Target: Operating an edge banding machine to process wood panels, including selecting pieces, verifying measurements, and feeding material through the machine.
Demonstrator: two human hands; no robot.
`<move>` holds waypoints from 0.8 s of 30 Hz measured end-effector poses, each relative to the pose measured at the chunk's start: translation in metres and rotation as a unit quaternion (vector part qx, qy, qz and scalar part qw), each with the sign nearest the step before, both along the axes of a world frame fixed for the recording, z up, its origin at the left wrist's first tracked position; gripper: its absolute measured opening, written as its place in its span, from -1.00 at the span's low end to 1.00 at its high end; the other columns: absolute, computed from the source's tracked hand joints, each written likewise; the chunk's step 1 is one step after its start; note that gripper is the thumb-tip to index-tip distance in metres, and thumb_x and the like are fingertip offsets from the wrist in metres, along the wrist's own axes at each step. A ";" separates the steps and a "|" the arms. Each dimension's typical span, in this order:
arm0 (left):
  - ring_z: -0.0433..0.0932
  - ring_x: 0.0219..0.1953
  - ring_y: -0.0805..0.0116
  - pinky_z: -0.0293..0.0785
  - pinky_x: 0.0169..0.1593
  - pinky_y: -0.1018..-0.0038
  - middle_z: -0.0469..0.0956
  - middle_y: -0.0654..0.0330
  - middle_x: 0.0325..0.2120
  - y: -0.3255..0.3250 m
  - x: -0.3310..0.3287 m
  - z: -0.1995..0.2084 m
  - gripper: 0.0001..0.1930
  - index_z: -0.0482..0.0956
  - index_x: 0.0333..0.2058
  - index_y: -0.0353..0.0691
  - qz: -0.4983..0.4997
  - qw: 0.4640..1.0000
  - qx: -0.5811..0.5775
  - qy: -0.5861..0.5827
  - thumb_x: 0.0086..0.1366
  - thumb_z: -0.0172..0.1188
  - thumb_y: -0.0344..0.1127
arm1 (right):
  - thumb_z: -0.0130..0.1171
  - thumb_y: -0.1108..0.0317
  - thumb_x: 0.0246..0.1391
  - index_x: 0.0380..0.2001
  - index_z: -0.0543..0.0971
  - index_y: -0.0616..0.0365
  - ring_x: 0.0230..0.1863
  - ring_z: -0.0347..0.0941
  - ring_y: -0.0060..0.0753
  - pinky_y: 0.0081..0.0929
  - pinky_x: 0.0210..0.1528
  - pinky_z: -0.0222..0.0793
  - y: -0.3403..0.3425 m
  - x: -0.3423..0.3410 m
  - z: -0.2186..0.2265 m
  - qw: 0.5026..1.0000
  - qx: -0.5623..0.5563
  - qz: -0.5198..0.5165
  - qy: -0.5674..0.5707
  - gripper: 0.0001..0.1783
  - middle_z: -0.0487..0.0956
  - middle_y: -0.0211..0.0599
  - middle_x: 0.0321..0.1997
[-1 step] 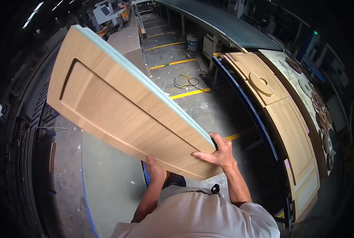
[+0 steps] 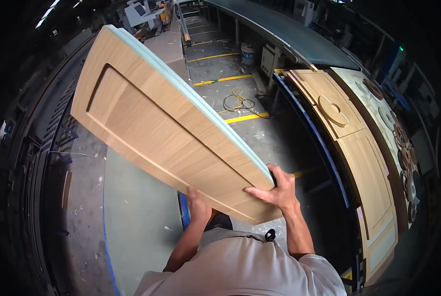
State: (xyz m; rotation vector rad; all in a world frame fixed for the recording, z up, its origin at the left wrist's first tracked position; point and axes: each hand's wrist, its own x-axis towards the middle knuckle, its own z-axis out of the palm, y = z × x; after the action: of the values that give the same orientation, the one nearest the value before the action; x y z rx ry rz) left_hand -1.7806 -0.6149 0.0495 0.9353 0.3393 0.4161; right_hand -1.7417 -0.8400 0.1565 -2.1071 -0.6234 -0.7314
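A large light-wood cabinet door is held up in front of me, tilted, its far end raised at the upper left. It has a recessed middle panel and a pale blue-green long edge. My right hand grips the near right corner, thumb on the wood face and fingers around the edge. On the lower long edge, my left hand clasps the door with its thumb showing at the front; its other fingers are hidden behind it.
At the right, a bench with a blue rail bears more wooden doors and a roll of wood-coloured banding. Several tape rolls lie beyond. A conveyor runs at the back; coiled cable lies on the floor.
The door and the surroundings sit slightly farther right in the picture. Both hands keep the same hold on the door.
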 end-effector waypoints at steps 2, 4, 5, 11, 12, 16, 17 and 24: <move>0.14 0.34 0.16 0.07 0.37 0.16 0.14 0.10 0.31 0.026 0.057 0.005 -0.03 0.01 0.35 -0.16 -0.037 0.999 -0.003 -0.021 0.23 -0.08 0.48 | 0.65 -0.01 -0.44 -0.26 0.51 0.28 -0.49 0.64 -0.19 -0.41 -0.45 0.55 0.029 0.041 0.012 0.999 -0.040 -0.028 -0.010 -0.24 0.62 -0.05 -0.48; 0.13 0.35 0.16 0.08 0.37 0.15 0.14 0.11 0.32 0.043 0.111 0.020 0.04 -0.02 0.37 -0.12 -0.093 0.992 -0.074 -0.030 0.16 -0.10 0.56 | 0.63 -0.02 -0.43 -0.25 0.50 0.28 -0.51 0.61 -0.15 -0.40 -0.48 0.52 0.058 0.079 0.028 0.996 -0.085 -0.043 0.000 -0.23 0.61 -0.06 -0.48; 0.15 0.34 0.16 0.11 0.36 0.13 0.16 0.13 0.31 0.054 0.140 0.015 0.10 -0.01 0.37 -0.08 -0.128 0.987 -0.083 -0.051 0.07 -0.10 0.63 | 0.60 -0.05 -0.40 -0.24 0.49 0.27 -0.53 0.57 -0.11 -0.36 -0.49 0.49 0.069 0.096 0.032 0.994 -0.100 -0.047 -0.004 -0.24 0.58 -0.08 -0.50; 0.36 0.14 0.30 0.33 0.20 0.21 0.39 0.30 0.09 0.078 0.272 0.000 0.01 0.25 0.23 -0.01 -0.146 0.969 -0.187 -0.069 0.01 -0.05 0.65 | 0.49 -0.10 -0.24 -0.17 0.45 0.29 -0.59 0.43 -0.12 -0.26 -0.53 0.35 0.123 0.182 0.047 0.977 -0.195 -0.086 0.006 -0.24 0.45 -0.15 -0.58; 0.36 0.14 0.30 0.33 0.20 0.21 0.39 0.30 0.09 0.079 0.294 0.000 0.01 0.25 0.23 -0.01 -0.144 0.969 -0.188 -0.065 0.01 -0.05 0.65 | 0.48 -0.10 -0.23 -0.16 0.45 0.29 -0.57 0.43 -0.11 -0.25 -0.52 0.35 0.127 0.202 0.045 0.978 -0.189 -0.083 0.006 -0.25 0.46 -0.15 -0.57; 0.41 0.11 0.30 0.39 0.17 0.23 0.42 0.28 0.08 0.089 0.377 -0.015 -0.03 0.26 0.24 -0.03 -0.129 0.968 -0.208 -0.063 0.07 -0.07 0.62 | 0.48 -0.10 -0.24 -0.15 0.45 0.29 -0.55 0.45 -0.10 -0.24 -0.48 0.38 0.139 0.287 0.033 0.976 -0.198 -0.082 0.031 -0.24 0.48 -0.14 -0.56; 0.43 0.10 0.30 0.41 0.16 0.23 0.44 0.27 0.07 0.091 0.397 -0.020 -0.04 0.27 0.24 -0.04 -0.136 0.965 -0.211 -0.073 0.09 -0.08 0.61 | 0.48 -0.10 -0.24 -0.14 0.45 0.30 -0.54 0.47 -0.09 -0.24 -0.47 0.39 0.140 0.309 0.030 0.977 -0.195 -0.074 0.041 -0.23 0.49 -0.13 -0.54; 0.37 0.18 0.26 0.36 0.21 0.21 0.36 0.25 0.18 0.089 0.558 -0.021 -0.05 0.19 0.30 -0.04 -0.124 0.967 -0.203 -0.089 0.14 -0.08 0.56 | 0.49 -0.12 -0.26 -0.16 0.46 0.32 -0.52 0.53 -0.04 -0.25 -0.49 0.44 0.125 0.494 0.021 0.982 -0.178 -0.035 0.058 -0.22 0.54 -0.06 -0.51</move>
State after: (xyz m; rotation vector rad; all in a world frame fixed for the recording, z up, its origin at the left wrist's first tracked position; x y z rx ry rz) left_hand -1.2224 -0.5263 0.0286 0.5253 0.1310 0.1868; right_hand -1.2477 -0.7153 0.1772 -2.4920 -0.6566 -0.5611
